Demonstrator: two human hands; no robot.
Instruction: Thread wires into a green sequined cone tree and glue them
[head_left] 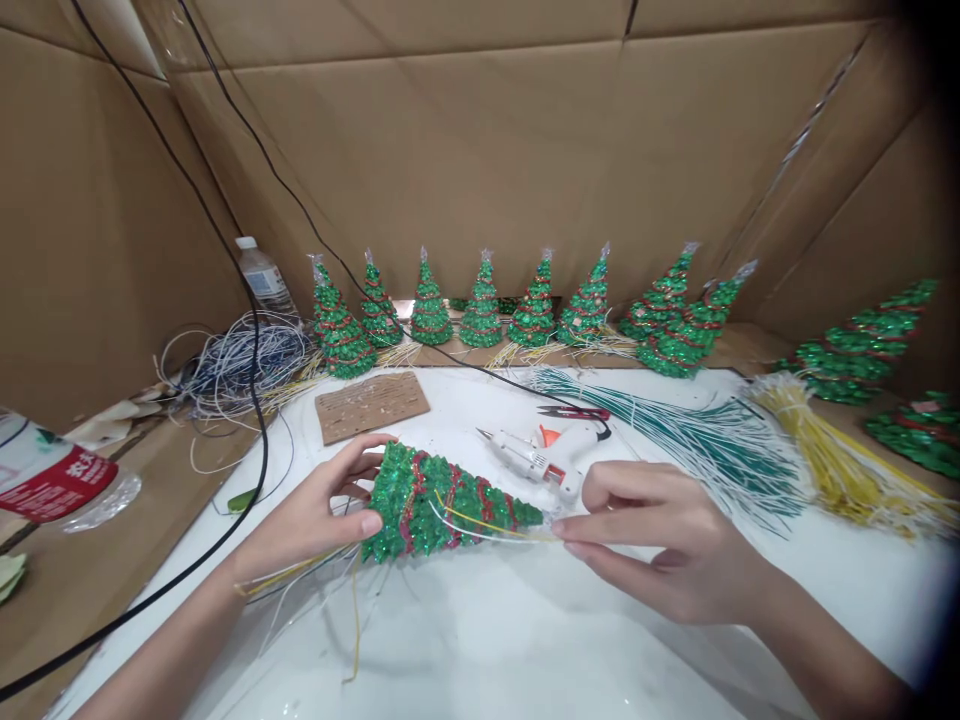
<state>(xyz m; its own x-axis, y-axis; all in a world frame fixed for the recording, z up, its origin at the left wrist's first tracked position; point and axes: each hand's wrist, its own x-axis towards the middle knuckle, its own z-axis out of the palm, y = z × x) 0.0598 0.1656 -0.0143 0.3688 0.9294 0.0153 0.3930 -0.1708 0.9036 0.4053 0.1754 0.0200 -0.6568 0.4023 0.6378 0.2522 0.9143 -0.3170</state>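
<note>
A small green sequinned tree [442, 500] with red bands lies on its side over the white table [480, 640], tip pointing right. My left hand [322, 510] grips its wide base, thumb and fingers wrapped round the rim. My right hand [660, 540] pinches the clear pointed tip between thumb and forefinger. Thin yellow and white wires [330, 580] trail from the base toward me, and one yellow wire runs along the tree's side.
A white glue gun [544, 458] and red-handled snips [574, 412] lie just beyond the tree. Several finished trees [480, 305] stand along the cardboard wall. Green wire bundle [697, 440], yellow wire bundle [832, 450], cardboard pad [371, 403], coiled cable [240, 365], water bottle [262, 275], black cord [259, 440].
</note>
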